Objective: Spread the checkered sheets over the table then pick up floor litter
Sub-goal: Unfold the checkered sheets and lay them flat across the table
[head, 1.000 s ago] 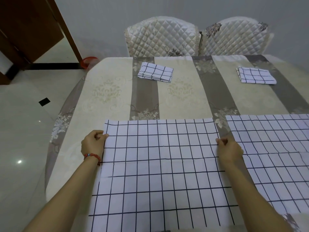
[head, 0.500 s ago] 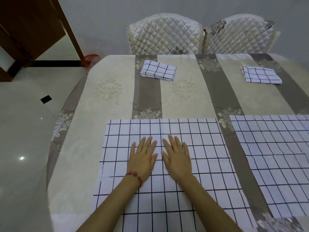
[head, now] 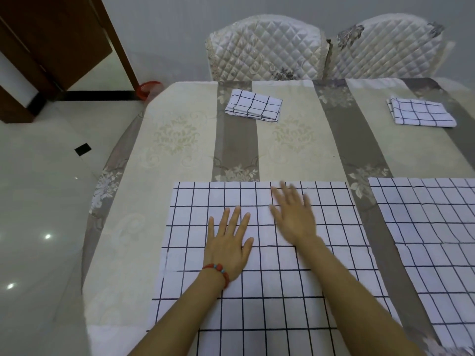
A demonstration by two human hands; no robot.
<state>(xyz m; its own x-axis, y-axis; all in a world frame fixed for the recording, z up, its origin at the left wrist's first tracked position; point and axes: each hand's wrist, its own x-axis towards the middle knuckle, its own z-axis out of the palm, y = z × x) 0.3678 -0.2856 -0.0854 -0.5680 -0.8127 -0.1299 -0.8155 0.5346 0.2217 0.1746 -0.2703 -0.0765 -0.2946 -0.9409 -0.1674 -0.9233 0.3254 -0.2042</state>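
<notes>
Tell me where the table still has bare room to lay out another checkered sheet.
Bare: the far-left corner beside the left folded sheet, and the middle band between both folded sheets and the spread ones. Crowded: the near edge, under two spread sheets.

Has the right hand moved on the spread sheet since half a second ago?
Yes. The right hand has slid away from the person, toward the far edge of the spread checkered sheet, while the left hand stays flat.

cloth checkered sheet (head: 270, 291), glossy floor (head: 38, 214), quilted chairs (head: 267, 50)
</notes>
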